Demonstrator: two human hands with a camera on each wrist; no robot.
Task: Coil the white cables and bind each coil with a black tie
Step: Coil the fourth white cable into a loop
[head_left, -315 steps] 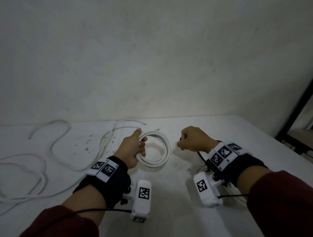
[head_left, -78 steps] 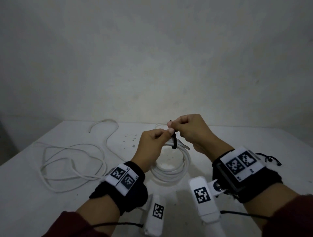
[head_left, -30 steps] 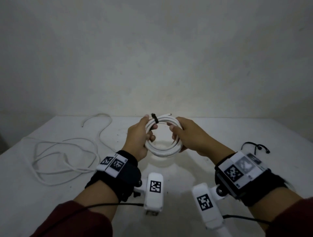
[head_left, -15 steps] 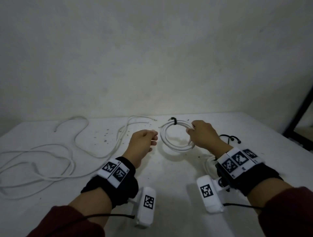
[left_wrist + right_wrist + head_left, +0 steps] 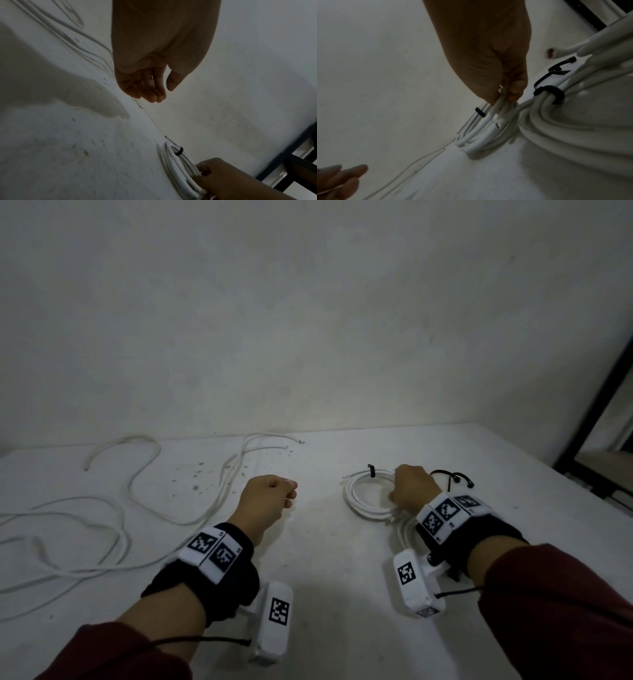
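Note:
My right hand (image 5: 394, 494) pinches the near side of a white cable coil (image 5: 359, 498), which a black tie (image 5: 371, 471) binds at its far side. In the right wrist view the right hand (image 5: 506, 96) lifts one edge of the coil (image 5: 481, 135) while the lower edge touches the table; the tie (image 5: 480, 112) shows beside the fingers. My left hand (image 5: 291, 494) hovers left of the coil. Its fingers are loosely curled and it holds nothing, as the left wrist view (image 5: 163, 92) confirms. Long loose white cables (image 5: 120, 508) sprawl across the left of the table.
A second coil (image 5: 556, 121), bound with its own black tie (image 5: 549, 93), lies under my right wrist. Spare black ties (image 5: 452, 477) lie just beyond the right hand. A dark frame (image 5: 596, 405) stands past the table's right edge. The wall runs along the far edge.
My left hand has let go of the tied coil. The right hand alone has carried it rightward and down onto the table beside the other coil.

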